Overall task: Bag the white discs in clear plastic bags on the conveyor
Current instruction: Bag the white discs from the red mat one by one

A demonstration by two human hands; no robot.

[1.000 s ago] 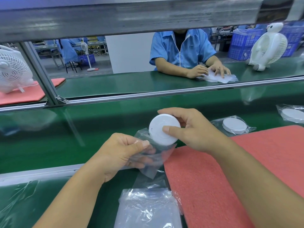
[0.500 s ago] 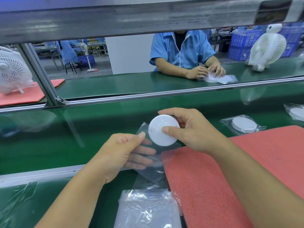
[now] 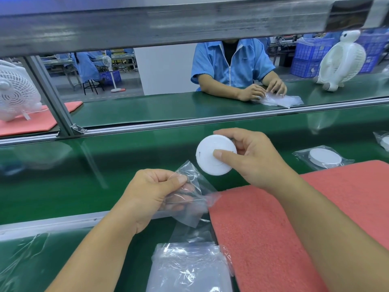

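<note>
While a grey beam (image 3: 189, 20) is crossing the top of the view, a worker in blue (image 3: 231, 66) is sitting across the green conveyor (image 3: 105, 165), with white fans (image 3: 341, 60) nearby and a stack of bags (image 3: 189, 268) beside a red foam mat (image 3: 294, 228). A bagged disc (image 3: 325, 158) is lying on the belt. The right hand (image 3: 250, 159) is pinching a round white disc (image 3: 214, 154) above the belt; the left hand (image 3: 151, 192) is pinching a crumpled clear bag (image 3: 191, 197) just below it

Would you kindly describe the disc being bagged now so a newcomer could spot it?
Start at the pink foam mat; just beyond its far left corner, the right hand holds a white disc above the green belt. Unlike the disc further right, it is unbagged.
</note>
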